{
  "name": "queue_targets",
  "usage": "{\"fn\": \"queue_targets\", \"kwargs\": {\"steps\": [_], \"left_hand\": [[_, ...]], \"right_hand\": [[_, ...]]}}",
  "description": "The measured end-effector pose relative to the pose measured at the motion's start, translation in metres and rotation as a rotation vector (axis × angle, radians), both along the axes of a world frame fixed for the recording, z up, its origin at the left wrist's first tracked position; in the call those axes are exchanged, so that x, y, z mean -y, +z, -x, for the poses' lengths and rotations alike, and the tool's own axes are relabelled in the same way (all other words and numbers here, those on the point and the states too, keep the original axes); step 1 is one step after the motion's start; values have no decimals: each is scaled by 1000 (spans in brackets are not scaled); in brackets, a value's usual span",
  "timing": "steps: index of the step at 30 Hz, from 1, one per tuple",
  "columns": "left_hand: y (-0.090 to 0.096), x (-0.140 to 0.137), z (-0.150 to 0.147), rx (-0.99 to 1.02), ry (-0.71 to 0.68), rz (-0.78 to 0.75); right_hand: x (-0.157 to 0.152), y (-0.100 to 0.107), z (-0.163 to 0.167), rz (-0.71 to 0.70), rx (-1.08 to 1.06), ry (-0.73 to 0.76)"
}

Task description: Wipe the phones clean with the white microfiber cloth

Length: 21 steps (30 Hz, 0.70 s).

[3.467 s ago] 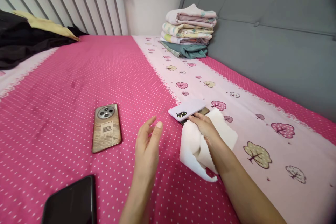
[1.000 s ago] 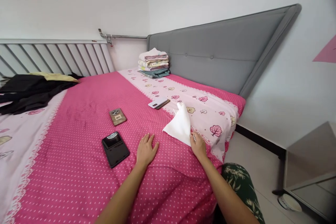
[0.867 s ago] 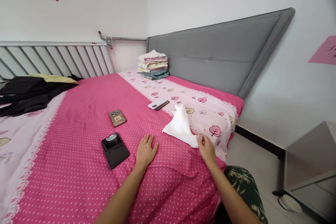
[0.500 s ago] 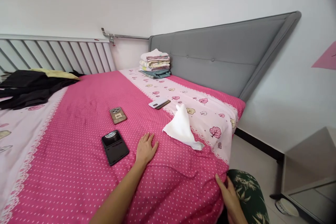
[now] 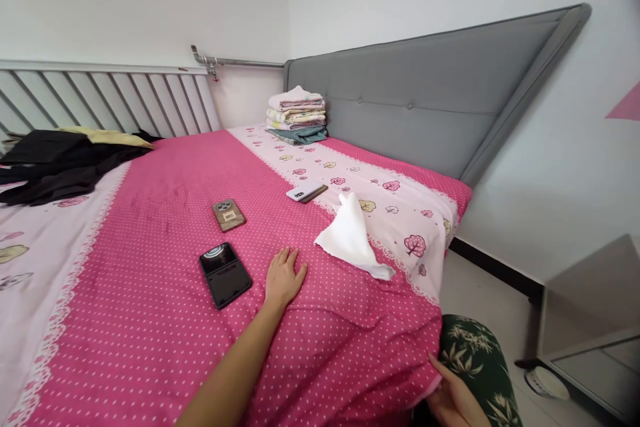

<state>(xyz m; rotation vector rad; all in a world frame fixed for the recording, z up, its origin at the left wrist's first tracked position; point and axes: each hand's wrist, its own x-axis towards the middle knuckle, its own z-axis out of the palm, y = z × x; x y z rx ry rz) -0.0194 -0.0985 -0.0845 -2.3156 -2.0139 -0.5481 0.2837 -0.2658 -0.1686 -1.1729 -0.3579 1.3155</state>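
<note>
My left hand [image 5: 284, 278] lies flat, fingers a little spread, on a pink polka-dot bedsheet [image 5: 340, 333]. To its left is a black phone [image 5: 226, 276], face down, with a brown-backed phone [image 5: 229, 215] just beyond. A crumpled white cloth [image 5: 350, 238] rests to the right of this hand. Farther back lie a white phone [image 5: 303, 191] and a brown flat thing partly beneath it. Down at the bed's near right edge, my right hand [image 5: 457, 397] is closed on the sheet's hem, thumb on top and the other fingers largely hidden.
Folded cloths [image 5: 297, 115] are stacked by the grey headboard [image 5: 400, 93]. Dark clothes [image 5: 60, 163] and a yellow garment lie at the far left before a white radiator [image 5: 110, 97]. A knee in green leaf-print cloth [image 5: 473, 360] is beside the bed; a cabinet [image 5: 595, 307] stands right.
My right hand has shifted slightly down and right, its fingers closing round the sheet's edge. My left hand stays flat in place. The view has tilted slightly.
</note>
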Motion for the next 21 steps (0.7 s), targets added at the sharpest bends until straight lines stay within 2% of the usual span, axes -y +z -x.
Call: {"fn": "queue_targets", "kwargs": {"steps": [2,4,10,13,17,21], "left_hand": [[1,0,0,3,1,-4],[1,1,1,3,2,-6],[-1,1,1,9,5,-11],[-1,0,2,14,4,-8],[-1,0,2,18,1,-3],[-1,-2,2,13,1,0]], "right_hand": [[-2,12,-3,44,-66,7],[-3,30,-6,31,-70,-22],[-4,104,-26,-60,-98,-251],[-5,129,-37,-73,-43,-297],[-4,145,-45,-48,27,-333],[2,148,-54,10,147,-413]]}}
